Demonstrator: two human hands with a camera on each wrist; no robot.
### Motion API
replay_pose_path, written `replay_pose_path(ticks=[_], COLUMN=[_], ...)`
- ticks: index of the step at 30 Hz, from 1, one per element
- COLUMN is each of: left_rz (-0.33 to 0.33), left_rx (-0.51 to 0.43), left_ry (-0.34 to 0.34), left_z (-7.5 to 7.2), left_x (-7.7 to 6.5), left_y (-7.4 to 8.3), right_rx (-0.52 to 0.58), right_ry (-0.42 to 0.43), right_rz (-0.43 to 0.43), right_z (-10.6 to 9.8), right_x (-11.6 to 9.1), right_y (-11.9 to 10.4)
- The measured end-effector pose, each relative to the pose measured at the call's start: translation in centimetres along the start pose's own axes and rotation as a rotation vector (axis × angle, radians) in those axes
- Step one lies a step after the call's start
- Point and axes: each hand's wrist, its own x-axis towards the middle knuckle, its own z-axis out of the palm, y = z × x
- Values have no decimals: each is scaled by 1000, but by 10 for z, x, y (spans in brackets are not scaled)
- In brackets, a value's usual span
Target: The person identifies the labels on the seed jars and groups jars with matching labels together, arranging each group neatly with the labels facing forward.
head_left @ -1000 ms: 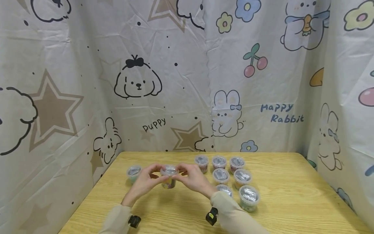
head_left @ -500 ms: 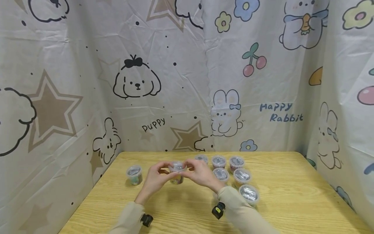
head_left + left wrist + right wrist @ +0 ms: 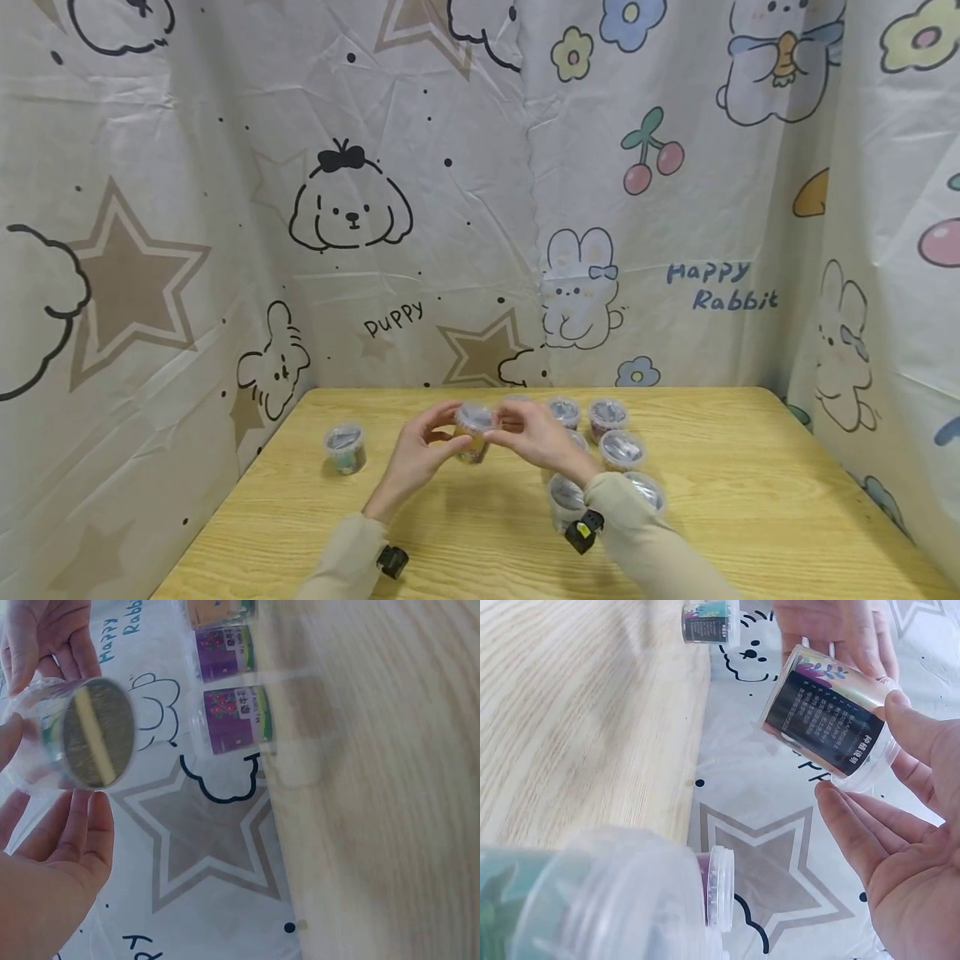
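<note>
A clear plastic planting-kit cup [image 3: 472, 437] with a lid is held off the table between both hands. My left hand [image 3: 422, 450] holds it from the left, thumb on the near side. From the right, my right hand [image 3: 534, 433] pinches it near the lid. In the right wrist view the cup [image 3: 825, 712] leans and shows a black label with white writing. Its underside [image 3: 99, 735] faces the left wrist view, with dark soil-like filling and a pale yellow strip visible through the bottom.
Several similar lidded cups [image 3: 622, 450] stand in rows on the right of the wooden table [image 3: 750, 500], some partly hidden by my right hand and sleeve. One teal-labelled cup [image 3: 346, 450] stands alone at the left. A printed curtain [image 3: 480, 208] encloses the back and sides.
Both hands have carried the cup to the right and slightly upward, toward the grouped cups. It has tilted, with more of its side showing. The lone cup at left has come fully into view.
</note>
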Motion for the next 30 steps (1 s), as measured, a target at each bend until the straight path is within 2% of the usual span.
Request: replay_pose_path(ticks=[6, 13, 16, 20, 23, 27, 30], left_rz=[-9, -55, -111, -217, -267, -273, -244], left_rx=[-59, -96, -113, -162, -189, -208, -215], left_ry=[-9, -21, -31, -39, -36, -40, -51], left_z=[4, 6, 8, 10, 12, 12, 13], left_x=[-1, -1, -2, -2, -1, -2, -2], left_y=[-2, -3, -3, -2, -1, 0, 0], right_rx=[43, 129, 150, 150, 154, 149, 116], right_ry=[23, 56, 70, 94, 89, 70, 70], right_rz=[38, 77, 103, 121, 123, 153, 181], right_z=[-7, -13, -15, -16, -17, -21, -23], right_x=[-2, -3, -4, -6, -7, -8, -8], right_y=[1, 3, 5, 8, 9, 9, 8])
